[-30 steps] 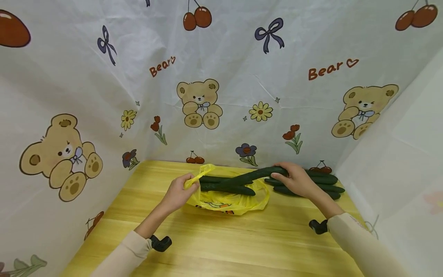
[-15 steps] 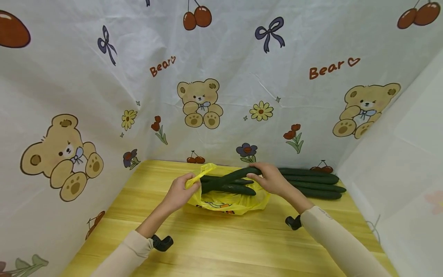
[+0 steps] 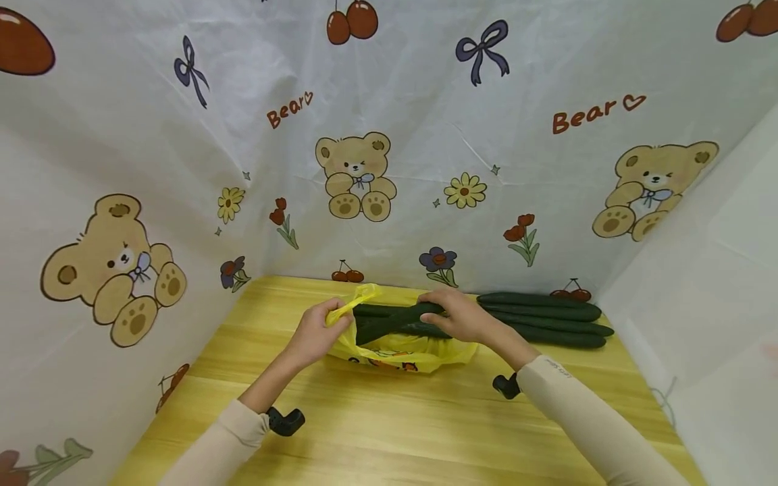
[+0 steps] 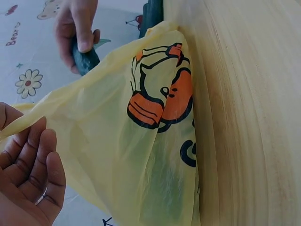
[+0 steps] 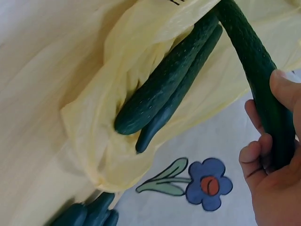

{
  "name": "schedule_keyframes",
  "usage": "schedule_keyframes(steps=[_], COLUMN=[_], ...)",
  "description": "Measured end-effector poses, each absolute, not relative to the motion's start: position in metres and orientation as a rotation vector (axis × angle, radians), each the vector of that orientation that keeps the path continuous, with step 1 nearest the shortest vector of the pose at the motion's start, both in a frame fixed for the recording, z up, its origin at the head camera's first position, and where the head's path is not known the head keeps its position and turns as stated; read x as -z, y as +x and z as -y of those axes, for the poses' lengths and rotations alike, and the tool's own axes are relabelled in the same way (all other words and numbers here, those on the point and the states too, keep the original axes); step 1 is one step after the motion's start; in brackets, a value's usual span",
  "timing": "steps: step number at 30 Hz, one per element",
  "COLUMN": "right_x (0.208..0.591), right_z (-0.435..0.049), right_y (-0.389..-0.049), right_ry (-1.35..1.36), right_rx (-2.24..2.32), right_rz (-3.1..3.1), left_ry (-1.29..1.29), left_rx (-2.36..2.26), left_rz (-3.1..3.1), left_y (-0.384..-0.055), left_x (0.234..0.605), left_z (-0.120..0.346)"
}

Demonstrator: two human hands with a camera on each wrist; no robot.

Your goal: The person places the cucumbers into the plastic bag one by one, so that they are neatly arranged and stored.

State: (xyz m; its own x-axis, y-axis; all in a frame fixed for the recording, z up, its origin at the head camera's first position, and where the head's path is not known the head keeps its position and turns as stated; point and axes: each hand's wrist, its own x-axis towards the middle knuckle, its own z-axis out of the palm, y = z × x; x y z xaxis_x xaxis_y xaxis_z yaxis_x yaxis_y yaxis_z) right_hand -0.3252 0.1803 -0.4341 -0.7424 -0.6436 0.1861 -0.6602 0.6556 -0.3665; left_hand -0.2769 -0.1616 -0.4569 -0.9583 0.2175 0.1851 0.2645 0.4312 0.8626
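Note:
My left hand [image 3: 316, 334] pinches the rim of a yellow plastic bag [image 3: 437, 354] and holds its mouth up. Printed orange and black figures mark the bag's side in the left wrist view. A dark green cucumber [image 5: 251, 59] is gripped near one end by my right hand [image 3: 458, 316]; its other end slants into the bag. Inside, two more cucumbers lie side by side, a thicker one [image 5: 162, 89] and a thinner one [image 5: 181, 96], their far ends hidden by the bag and the held cucumber.
Several cucumbers [image 3: 556, 324] lie in a row at the back right of the wooden table [image 3: 389, 432]. White bear-print cloth [image 3: 413, 223] rises behind and to the left. A plain white sheet [image 3: 705, 304] stands at the right.
My right hand has moved left and slightly down, sliding the cucumber further into the bag. My left hand keeps hold of the bag's rim. The head view has shifted a little.

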Motion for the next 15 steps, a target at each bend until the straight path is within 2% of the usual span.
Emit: schedule_keyframes(steps=[7,15], right_x=[0.433,0.439], right_z=[-0.193,-0.175], right_y=[-0.322,-0.320], right_ry=[1.010,0.914], right_rx=[-0.761,-0.826], right_rz=[2.817,2.748], left_ry=[-0.447,-0.470], left_rx=[1.592,1.602], left_rz=[2.626,2.622], left_y=[-0.278,-0.278], left_x=[0.454,0.452], left_z=[0.158,0.151])
